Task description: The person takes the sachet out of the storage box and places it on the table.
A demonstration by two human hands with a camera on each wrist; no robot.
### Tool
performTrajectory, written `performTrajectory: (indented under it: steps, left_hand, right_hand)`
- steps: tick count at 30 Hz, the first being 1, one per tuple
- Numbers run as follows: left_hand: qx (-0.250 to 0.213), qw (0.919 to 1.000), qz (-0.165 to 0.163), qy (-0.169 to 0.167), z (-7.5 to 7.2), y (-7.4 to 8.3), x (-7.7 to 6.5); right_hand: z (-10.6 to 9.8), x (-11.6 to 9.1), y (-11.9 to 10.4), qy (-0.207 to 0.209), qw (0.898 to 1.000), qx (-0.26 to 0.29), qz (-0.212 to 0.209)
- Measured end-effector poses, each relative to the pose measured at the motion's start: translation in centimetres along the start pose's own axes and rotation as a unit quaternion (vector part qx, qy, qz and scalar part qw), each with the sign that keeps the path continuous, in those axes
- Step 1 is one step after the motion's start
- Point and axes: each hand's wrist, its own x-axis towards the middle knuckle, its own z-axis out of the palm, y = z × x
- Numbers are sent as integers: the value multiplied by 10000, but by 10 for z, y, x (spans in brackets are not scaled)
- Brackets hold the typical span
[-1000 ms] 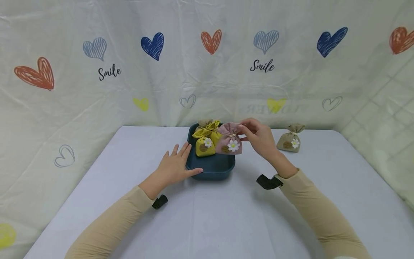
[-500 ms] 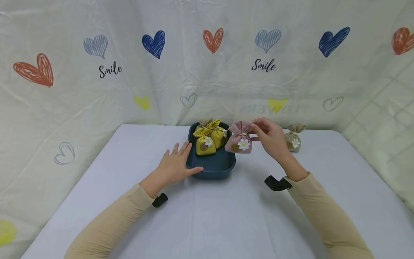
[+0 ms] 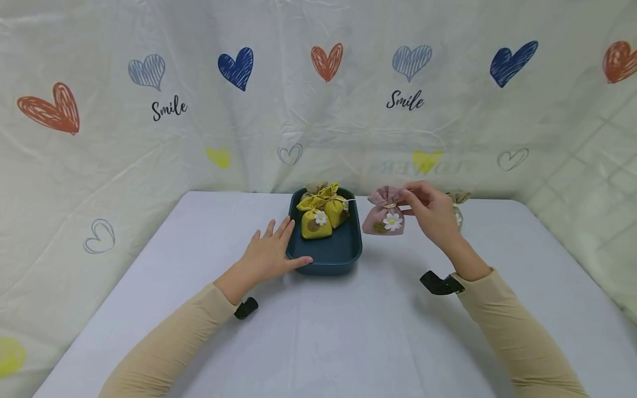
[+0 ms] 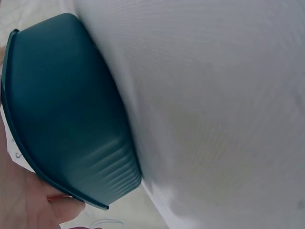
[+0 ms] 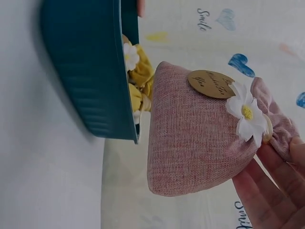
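Compared with a second earlier, we saw the pink pouch point(image 3: 384, 215) farther to the right: then it overlapped the right rim of the blue tray point(image 3: 325, 253) in the head view, and now it hung just beside the tray, clear of that rim. The right hand point(image 3: 432, 214) had travelled with it and now hid most of the beige pouch point(image 3: 458, 197) standing on the white table point(image 3: 318, 331). The left hand point(image 3: 269, 254) had stayed where it was.

In the tray we counted two yellow pouches point(image 3: 318, 231) and, behind them, a further pouch point(image 3: 317, 188) of brownish cloth, all grouped at the far end.

The pink pouch was held above the table nearly upright, its long axis running from the gathered neck at the top to the broad base below, its daisy point(image 3: 392, 222) turned toward us. The right thumb and fingers pinched it closely at the neck. The left fingers were straight and spread, touching the tray's left rim without wrapping round anything we could see.
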Motion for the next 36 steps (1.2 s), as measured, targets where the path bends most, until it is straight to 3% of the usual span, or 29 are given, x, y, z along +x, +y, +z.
performTrajectory:
  steps: [15, 24, 36]
  left_hand:
    - [29, 10000, 6, -3, 1, 0, -1]
    - [37, 10000, -10, -11, -1, 1, -1]
    - [43, 10000, 3, 2, 0, 1, 0]
  right_hand:
    - [-28, -6, 18, 118, 9980, -441, 432]
    - [-44, -13, 21, 279, 9977, -477, 402]
    - [-65, -21, 25, 349, 9931, -966, 570]
